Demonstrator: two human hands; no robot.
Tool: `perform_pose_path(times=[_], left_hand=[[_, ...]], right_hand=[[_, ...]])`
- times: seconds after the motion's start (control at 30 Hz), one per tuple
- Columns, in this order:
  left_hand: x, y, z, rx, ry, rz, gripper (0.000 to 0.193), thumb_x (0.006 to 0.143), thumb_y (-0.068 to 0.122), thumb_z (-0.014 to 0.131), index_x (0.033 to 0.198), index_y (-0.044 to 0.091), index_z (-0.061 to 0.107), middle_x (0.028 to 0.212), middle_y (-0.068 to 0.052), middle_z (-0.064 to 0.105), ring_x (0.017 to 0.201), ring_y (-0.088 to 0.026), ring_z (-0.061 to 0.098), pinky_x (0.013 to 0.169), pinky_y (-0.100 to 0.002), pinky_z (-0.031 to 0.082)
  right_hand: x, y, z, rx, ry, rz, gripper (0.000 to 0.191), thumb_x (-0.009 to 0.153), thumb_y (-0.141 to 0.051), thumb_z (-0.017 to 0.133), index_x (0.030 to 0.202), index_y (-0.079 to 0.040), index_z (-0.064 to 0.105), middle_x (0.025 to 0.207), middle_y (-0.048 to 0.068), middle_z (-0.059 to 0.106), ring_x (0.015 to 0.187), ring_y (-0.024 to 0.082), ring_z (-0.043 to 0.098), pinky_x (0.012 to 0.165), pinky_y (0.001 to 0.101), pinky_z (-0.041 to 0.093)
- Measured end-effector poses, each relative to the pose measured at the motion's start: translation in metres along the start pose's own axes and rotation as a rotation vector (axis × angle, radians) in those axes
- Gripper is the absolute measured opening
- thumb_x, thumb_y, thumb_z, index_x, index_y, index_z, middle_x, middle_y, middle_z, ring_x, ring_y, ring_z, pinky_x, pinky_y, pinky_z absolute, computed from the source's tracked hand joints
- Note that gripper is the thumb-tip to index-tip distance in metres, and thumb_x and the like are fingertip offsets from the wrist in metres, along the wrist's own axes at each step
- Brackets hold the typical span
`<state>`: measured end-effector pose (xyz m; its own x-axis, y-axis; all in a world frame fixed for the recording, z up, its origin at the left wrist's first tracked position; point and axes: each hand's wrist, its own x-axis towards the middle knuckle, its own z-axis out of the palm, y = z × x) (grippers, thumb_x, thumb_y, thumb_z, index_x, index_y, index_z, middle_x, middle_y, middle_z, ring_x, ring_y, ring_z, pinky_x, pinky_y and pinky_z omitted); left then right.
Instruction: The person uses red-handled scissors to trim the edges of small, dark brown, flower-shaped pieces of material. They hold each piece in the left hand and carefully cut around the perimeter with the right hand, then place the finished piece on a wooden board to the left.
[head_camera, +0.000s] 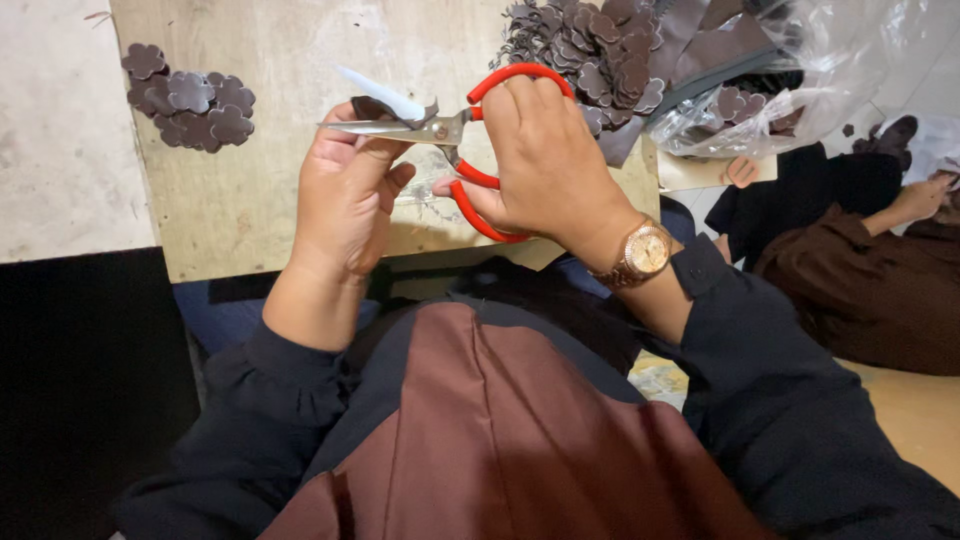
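From the head view I see my right hand closed through the red handles of the scissors, thumb in the upper loop and fingers curled in the lower one, so it is clamped on the tool. The blades point left and lie nearly together on a small dark scrap with a pale strip sticking up from it. My left hand pinches that scrap from below, fingertips bunched tight on it just under the blades, so the two hands sit close together over the board. A gold watch sits on the right wrist. On the board, up at the left, I see a small pile of dark flower-shaped cutouts, well apart from the hands. A bigger heap of the same cutouts lies at the top just behind the scissors, spilling from a clear plastic bag. Brown cloth covers my lap below. At the right edge another person's hand and brown sleeve show, resting away from my work
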<state>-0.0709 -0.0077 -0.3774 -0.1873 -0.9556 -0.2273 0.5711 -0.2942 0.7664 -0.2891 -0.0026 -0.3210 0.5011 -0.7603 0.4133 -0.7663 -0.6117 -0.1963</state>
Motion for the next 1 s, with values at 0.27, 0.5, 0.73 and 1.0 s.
perform_pose_path(times=[0.27, 0.5, 0.73, 1.0], left_hand=[[-0.006, 0.013, 0.009, 0.063, -0.032, 0.019, 0.015, 0.103, 0.013, 0.067, 0.117, 0.008, 0.064, 0.111, -0.003, 0.073, 0.1, -0.012, 0.069, 0.076, -0.023, 0.049], [-0.016, 0.021, 0.019, 0.241, -0.139, 0.078, 0.013, 0.1, 0.011, 0.068, 0.111, 0.003, 0.067, 0.096, -0.005, 0.074, 0.084, -0.009, 0.068, 0.07, -0.022, 0.05], [-0.027, 0.027, 0.026, 0.107, -0.2, 0.07, 0.011, 0.098, 0.006, 0.07, 0.104, -0.001, 0.064, 0.09, -0.007, 0.072, 0.078, -0.01, 0.067, 0.07, -0.025, 0.057], [-0.031, 0.035, 0.024, 0.163, -0.177, 0.069, 0.013, 0.095, 0.005, 0.072, 0.103, -0.001, 0.063, 0.091, -0.008, 0.074, 0.081, -0.01, 0.069, 0.075, -0.024, 0.059]], right_hand=[[-0.013, 0.0, -0.002, 0.256, -0.102, 0.083, 0.063, 0.092, -0.048, 0.081, 0.119, 0.002, 0.053, 0.108, 0.017, 0.053, 0.1, 0.034, 0.053, 0.087, 0.0418, 0.047], [-0.044, -0.021, 0.017, 1.301, -0.447, 0.37, 0.064, 0.103, -0.065, 0.049, 0.128, -0.007, 0.051, 0.11, 0.002, 0.052, 0.098, 0.012, 0.049, 0.087, 0.0288, 0.046], [-0.056, -0.036, 0.013, 1.517, -0.419, 0.41, 0.079, 0.102, -0.071, 0.049, 0.142, -0.002, 0.045, 0.119, 0.003, 0.051, 0.103, 0.013, 0.049, 0.092, 0.0287, 0.045], [-0.051, -0.04, 0.021, 1.495, -0.407, 0.379, 0.092, 0.095, -0.076, 0.053, 0.147, -0.002, 0.041, 0.119, 0.004, 0.051, 0.103, 0.014, 0.048, 0.09, 0.0293, 0.044]])
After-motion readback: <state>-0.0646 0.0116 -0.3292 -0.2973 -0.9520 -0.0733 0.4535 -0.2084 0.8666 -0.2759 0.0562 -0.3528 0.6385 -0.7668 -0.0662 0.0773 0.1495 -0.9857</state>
